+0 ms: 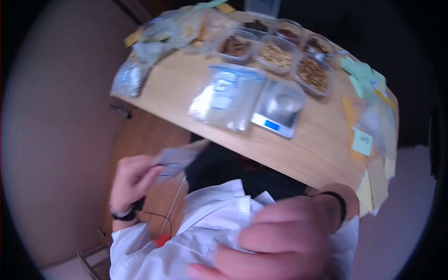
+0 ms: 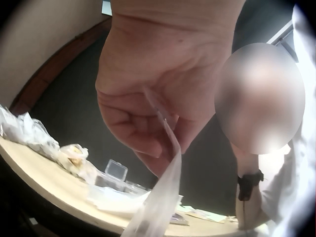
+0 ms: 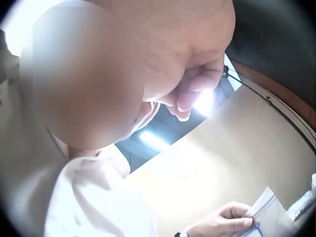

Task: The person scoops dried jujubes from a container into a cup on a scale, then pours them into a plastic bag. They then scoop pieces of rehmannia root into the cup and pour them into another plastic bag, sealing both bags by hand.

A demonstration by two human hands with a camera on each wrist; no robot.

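Observation:
Low at the left of the head view, my left hand [image 1: 135,179] pinches a clear plastic zip bag [image 1: 175,161] between thumb and fingers, off the table's near edge. The left wrist view shows the same bag [image 2: 165,192] hanging from the fingers, with a small dark patch low in it. My right hand [image 1: 289,233] is raised close to the head camera and looks large and blurred. In the right wrist view that hand [image 3: 197,64] is beside the face, fingers loosely bent, with nothing seen in them.
On the wooden table [image 1: 168,88] lie a large labelled zip bag [image 1: 228,95] and a digital scale [image 1: 278,107] with a lit display. Behind them stand several clear tubs of dried pieces [image 1: 276,55]. Filled bags [image 1: 156,42] line the left; paper notes [image 1: 363,142] and envelopes line the right.

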